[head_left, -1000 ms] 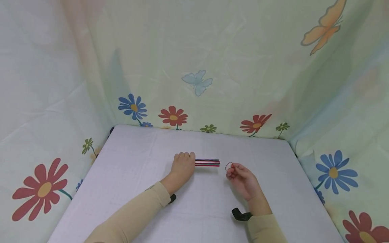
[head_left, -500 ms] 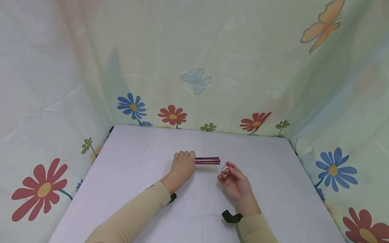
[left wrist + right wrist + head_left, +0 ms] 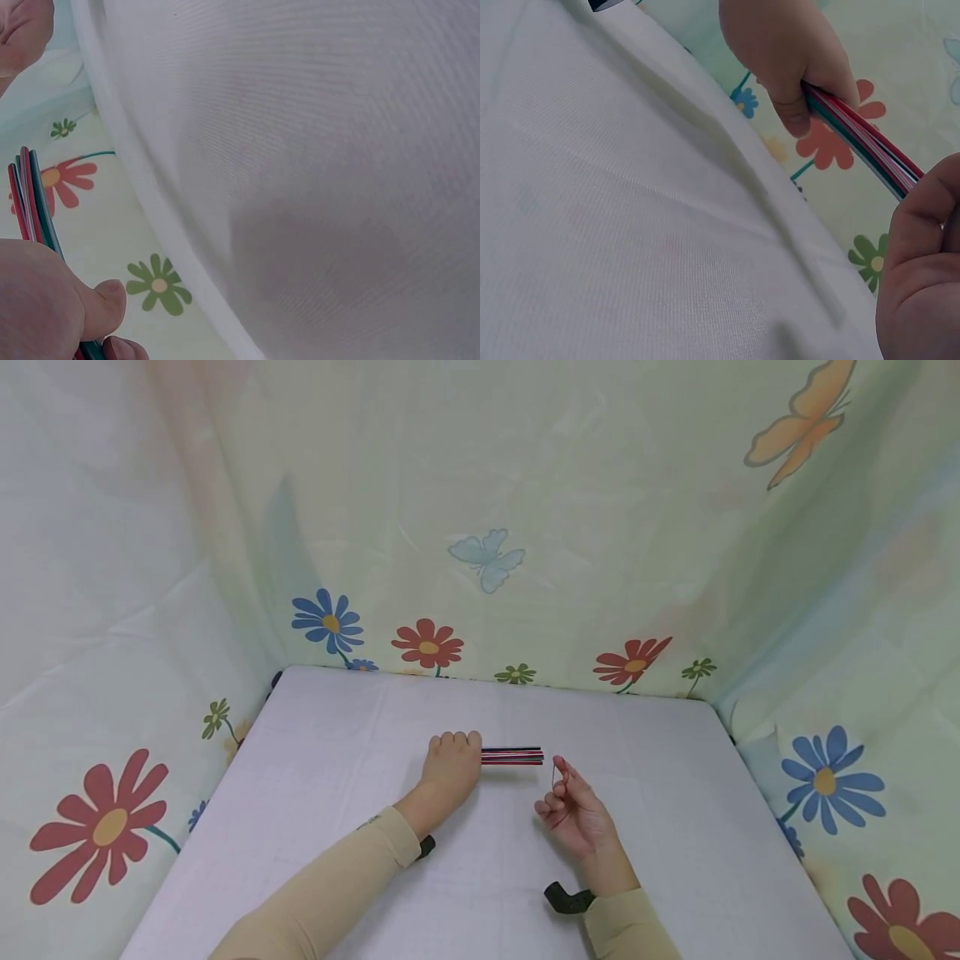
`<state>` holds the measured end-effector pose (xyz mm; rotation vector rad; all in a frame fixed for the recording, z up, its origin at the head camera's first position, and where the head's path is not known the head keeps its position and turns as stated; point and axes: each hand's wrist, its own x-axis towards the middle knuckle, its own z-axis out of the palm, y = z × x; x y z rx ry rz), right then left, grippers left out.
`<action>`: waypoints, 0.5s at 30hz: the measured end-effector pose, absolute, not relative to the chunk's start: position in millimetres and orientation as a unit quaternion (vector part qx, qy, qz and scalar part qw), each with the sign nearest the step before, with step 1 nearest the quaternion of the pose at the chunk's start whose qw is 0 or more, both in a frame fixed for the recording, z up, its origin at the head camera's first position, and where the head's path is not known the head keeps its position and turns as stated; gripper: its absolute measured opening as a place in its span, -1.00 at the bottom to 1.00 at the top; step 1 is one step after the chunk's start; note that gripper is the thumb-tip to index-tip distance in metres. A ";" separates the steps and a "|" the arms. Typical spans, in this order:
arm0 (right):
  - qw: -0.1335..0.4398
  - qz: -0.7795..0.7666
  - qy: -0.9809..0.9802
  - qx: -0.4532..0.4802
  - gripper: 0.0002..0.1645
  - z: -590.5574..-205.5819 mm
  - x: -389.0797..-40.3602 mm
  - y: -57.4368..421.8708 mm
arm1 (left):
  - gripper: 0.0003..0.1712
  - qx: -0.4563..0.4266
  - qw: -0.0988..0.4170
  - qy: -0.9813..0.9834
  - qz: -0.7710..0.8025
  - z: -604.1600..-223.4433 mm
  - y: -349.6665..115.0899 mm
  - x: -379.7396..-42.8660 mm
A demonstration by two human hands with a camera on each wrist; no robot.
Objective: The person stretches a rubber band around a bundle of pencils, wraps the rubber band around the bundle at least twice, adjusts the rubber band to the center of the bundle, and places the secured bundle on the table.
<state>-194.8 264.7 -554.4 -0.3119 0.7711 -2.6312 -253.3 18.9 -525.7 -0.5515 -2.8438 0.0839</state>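
Observation:
My left hand (image 3: 450,772) grips a bundle of slim coloured sticks (image 3: 512,756), red, dark green, black and pale. They are held level above the table, their free ends pointing right. Just right of those ends is my right hand (image 3: 583,827), palm turned up, with a thin reddish rubber band (image 3: 554,775) looped at its fingertips. A small gap separates band and sticks in the head view. In the right wrist view, the sticks (image 3: 862,142) run from the left fist toward the right hand (image 3: 922,262); the band cannot be made out there.
A white cloth covers the table (image 3: 337,877). Behind it and at both sides hangs a curtain (image 3: 375,527) printed with flowers and butterflies. A black wrist mount (image 3: 567,899) sits by the right sleeve.
My right hand has moved left, closer to the stick ends, and the band has turned from a round loop to a narrow upright one. The left hand keeps its grip nearly in place.

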 end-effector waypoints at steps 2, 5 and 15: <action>0.189 -0.936 0.274 -0.109 -0.58 -554.9 -194.3 264.8 | -0.82 -0.191 0.117 -0.974 0.029 -524.6 19.1 -252.7; 0.181 -0.936 0.284 -0.098 -0.63 -555.1 -193.7 264.3 | -0.79 -0.196 0.112 -0.974 0.028 -522.3 18.6 -251.5; 0.108 -0.928 0.356 0.009 -0.68 -555.6 -195.1 268.6 | -0.82 -0.211 0.116 -0.970 0.042 -514.8 19.3 -248.1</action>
